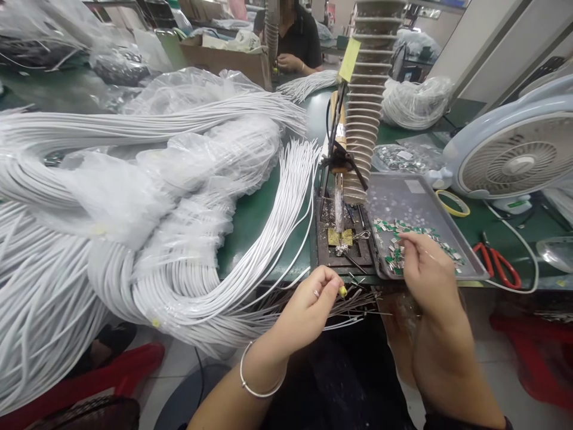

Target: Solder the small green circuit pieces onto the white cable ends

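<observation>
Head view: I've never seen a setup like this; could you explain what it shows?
No robot here: this picture is from a camera worn on a person's head, looking forward and down. The wearer's bare left hand pinches a small yellow object. The bare right hand is over a shallow grey rectangular tray of small green-and-silver pieces; whether it grips one is too small to tell. On the green tabletop lie bundles of thin white cables, and a pale-blue round fan stands at the right. A ribbed greyish hose hangs ahead.
</observation>
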Available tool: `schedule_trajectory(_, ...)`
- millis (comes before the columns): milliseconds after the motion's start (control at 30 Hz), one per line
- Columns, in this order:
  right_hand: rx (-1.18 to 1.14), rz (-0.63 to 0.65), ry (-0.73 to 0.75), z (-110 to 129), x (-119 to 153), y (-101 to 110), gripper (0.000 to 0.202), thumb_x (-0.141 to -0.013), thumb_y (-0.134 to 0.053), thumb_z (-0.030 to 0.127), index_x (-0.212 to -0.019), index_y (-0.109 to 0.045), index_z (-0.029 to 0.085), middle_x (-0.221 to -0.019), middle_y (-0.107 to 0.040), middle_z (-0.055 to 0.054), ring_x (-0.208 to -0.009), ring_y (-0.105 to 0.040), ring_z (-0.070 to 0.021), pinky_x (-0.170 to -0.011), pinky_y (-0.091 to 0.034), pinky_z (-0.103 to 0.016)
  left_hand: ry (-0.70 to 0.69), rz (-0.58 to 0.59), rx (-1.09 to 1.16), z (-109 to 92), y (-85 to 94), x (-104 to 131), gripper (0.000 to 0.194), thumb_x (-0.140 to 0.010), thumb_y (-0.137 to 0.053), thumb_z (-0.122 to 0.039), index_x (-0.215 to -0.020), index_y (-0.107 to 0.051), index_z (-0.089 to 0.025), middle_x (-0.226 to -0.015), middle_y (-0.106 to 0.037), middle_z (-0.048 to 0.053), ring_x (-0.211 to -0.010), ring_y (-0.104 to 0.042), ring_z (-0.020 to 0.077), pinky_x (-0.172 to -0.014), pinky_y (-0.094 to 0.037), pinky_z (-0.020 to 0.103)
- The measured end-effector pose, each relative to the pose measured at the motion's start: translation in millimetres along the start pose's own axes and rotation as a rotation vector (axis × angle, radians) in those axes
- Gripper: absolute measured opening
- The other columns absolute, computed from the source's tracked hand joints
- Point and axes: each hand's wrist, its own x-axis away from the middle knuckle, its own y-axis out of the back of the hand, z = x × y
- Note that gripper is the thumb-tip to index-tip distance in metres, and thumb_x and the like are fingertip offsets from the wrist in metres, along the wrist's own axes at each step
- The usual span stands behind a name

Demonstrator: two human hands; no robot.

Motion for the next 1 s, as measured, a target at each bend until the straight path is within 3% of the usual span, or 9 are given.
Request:
schedule_trajectory(100, 0.178, 0.186, -0.071, -12, -18, 1, 0.021, -0.082, -0.046, 0.025, -0.088, -0.064, 0.019, -0.085, -0.069, -0.008, -0.079, -0.063, -0.0218, -0.072, -0.048, -0.035, 0.015, 0.059, 0.209, 6, -0.2, -5, 0.023, -0.086, -0.051, -0.042, -0.085, -0.049, -0.019, -0.058, -0.033, -0.007, -0.049, -0.024, 0.0073, -0.048, -0.019, 0.024)
schedule_trajectory(200, 0.313, 0.39, -0.13, -15, -30, 1, 0.019, -0.079, -0.05, 0.026, -0.088, -0.064, 0.018, -0.083, -0.069, -0.008, -0.075, -0.062, -0.0224, -0.065, -0.045, -0.033, -0.039, 0.067, 0.364, 11, -0.9, -8, 0.019, -0.085, -0.056, -0.038, -0.087, -0.05, -0.019, -0.07, -0.042, -0.004, -0.056, -0.033, 0.0073, -0.054, -0.028, 0.024)
schedule_trajectory(300, 0.388, 0.471, -0.111, -12, -36, 1, 0.019, -0.08, -0.049, 0.027, -0.088, -0.064, 0.018, -0.085, -0.069, -0.007, -0.075, -0.061, -0.0215, -0.061, -0.041, -0.031, -0.06, 0.048, 0.445, 12, -2.4, -10, 0.015, -0.086, -0.056, -0.033, -0.084, -0.052, -0.019, -0.076, -0.046, -0.001, -0.061, -0.039, 0.0082, -0.06, -0.034, 0.025)
schedule_trajectory(500, 0.53, 0.499, -0.005, -4, -36, 0, 0.021, -0.082, -0.044, 0.021, -0.087, -0.064, 0.017, -0.085, -0.067, -0.008, -0.072, -0.059, -0.019, -0.057, -0.034, -0.029, -0.032, -0.01, 0.51, 10, -8.3, -13, 0.022, -0.079, -0.064, -0.035, -0.082, -0.051, -0.018, -0.074, -0.051, -0.001, -0.06, -0.044, 0.0085, -0.059, -0.038, 0.026)
schedule_trajectory(767, 0.491, 0.414, -0.03, -6, -34, -3, 0.024, -0.082, -0.042, 0.019, -0.087, -0.065, 0.017, -0.084, -0.069, -0.009, -0.07, -0.059, -0.0198, -0.056, -0.034, -0.029, -0.013, -0.131, 0.542, 7, -13.1, -14, 0.03, -0.073, -0.071, -0.033, -0.079, -0.046, -0.018, -0.084, -0.054, -0.003, -0.052, -0.05, 0.0037, -0.054, -0.04, 0.022)
schedule_trajectory(1000, 0.436, 0.343, -0.149, -16, -41, -3, 0.026, -0.078, -0.043, 0.019, -0.086, -0.067, 0.016, -0.084, -0.07, -0.011, -0.072, -0.059, -0.0224, -0.061, -0.038, -0.031, 0.032, -0.141, 0.487, 10, -11.4, -14, 0.023, -0.079, -0.064, -0.034, -0.078, -0.046, -0.019, -0.053, -0.05, -0.007, -0.04, -0.04, 0.0046, -0.041, -0.024, 0.018)
